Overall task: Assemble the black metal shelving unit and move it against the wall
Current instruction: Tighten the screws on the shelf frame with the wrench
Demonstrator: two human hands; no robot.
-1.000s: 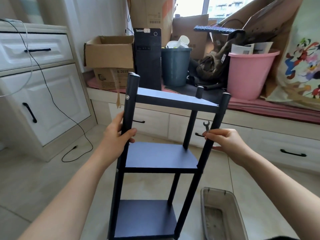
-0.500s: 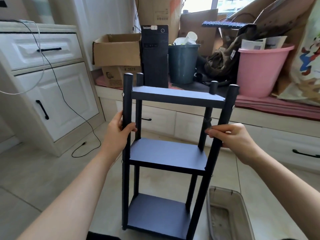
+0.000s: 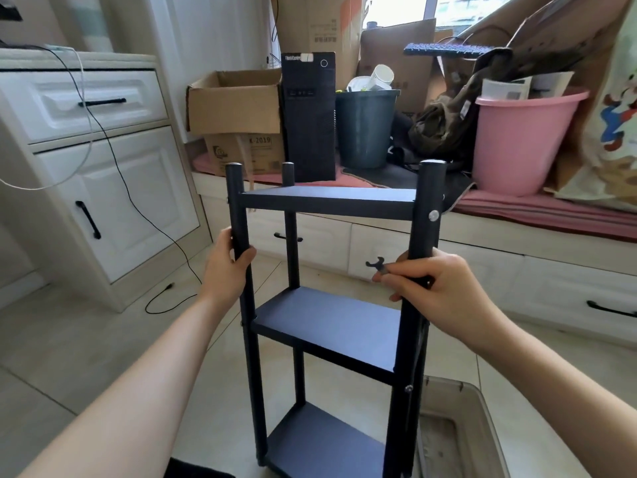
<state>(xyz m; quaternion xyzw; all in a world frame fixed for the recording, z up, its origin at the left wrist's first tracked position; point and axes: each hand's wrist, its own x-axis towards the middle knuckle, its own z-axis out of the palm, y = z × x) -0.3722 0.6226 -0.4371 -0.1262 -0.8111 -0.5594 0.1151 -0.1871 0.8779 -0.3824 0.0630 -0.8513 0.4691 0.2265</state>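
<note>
Shelving unit (image 3: 331,326) upright on tiled floor (image 3: 69,339), left hand (image 3: 227,270) and right hand (image 3: 437,291) each in closed grip on front posts, right also pinching wrench (image 3: 376,264); cabinet (image 3: 103,174) at 10 o'clock, plastic bin (image 3: 462,426) at 5.

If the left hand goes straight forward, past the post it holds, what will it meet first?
Probably the white drawer front under the window seat, beyond the shelving unit whose front post the left hand grips. Depth is hard to judge from this single view.

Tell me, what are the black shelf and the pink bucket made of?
The black shelf looks like metal painted matt black: thin round posts, flat panels, a shiny silver bolt head. The pink bucket looks like plastic: smooth, evenly coloured, with a rolled rim.
</note>
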